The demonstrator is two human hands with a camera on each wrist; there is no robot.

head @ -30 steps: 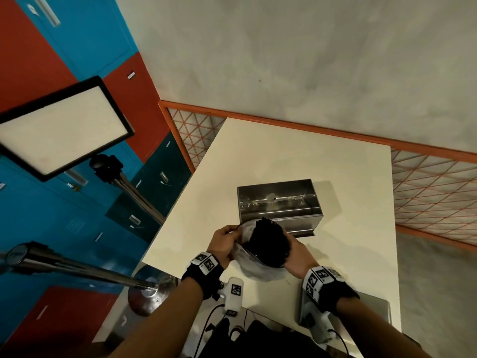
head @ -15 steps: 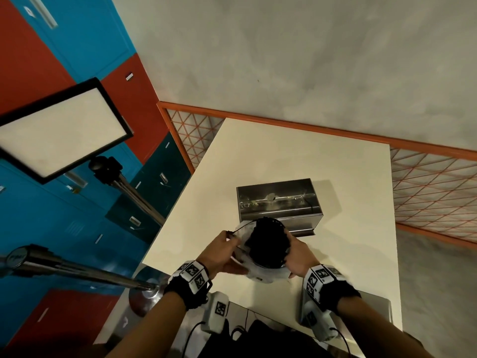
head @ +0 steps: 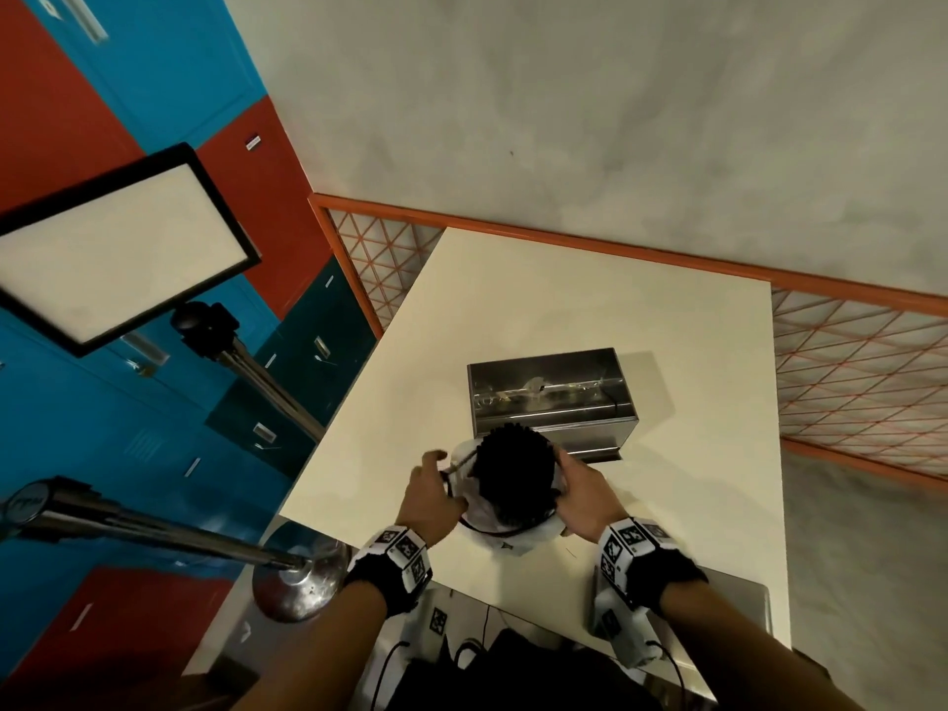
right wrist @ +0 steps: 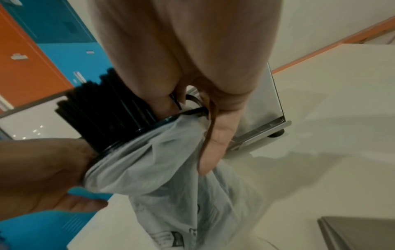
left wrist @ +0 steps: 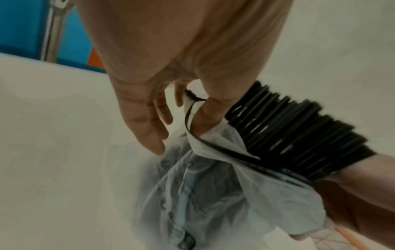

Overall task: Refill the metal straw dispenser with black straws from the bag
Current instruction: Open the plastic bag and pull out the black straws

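A thick bundle of black straws stands upright in a white plastic bag on the cream table, just in front of the open-topped metal straw dispenser. My left hand pinches the bag's black-edged rim on the left side. My right hand grips the rim on the right, one finger lying down along the bag. The straw tops stick out above the lowered rim. The dispenser is close behind my right hand.
A flat grey metal piece lies at the table's near right corner. A light panel on a stand and a chrome post stand left of the table. An orange-framed mesh fence runs behind and to the right.
The bag's rim has been pulled down and outward, so more of the straw bundle shows. My left hand shifted slightly left and lower while keeping hold of the rim.
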